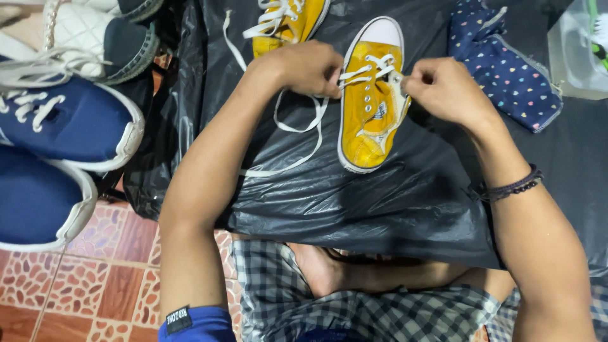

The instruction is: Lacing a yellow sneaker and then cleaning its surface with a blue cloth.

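Black plastic sheet over patterned red tiles — shoes around.

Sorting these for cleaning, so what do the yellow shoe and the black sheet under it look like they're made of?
Yellow shoe: seemingly matte woven canvas, with a smooth white rubber-like toe cap and sole edge. Black sheet: thin plastic film, probably; it is glossy and crinkled.

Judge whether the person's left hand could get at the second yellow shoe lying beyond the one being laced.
Probably yes. The left hand sits just short of the second yellow shoe, with only loose white lace and bare black plastic sheet between.
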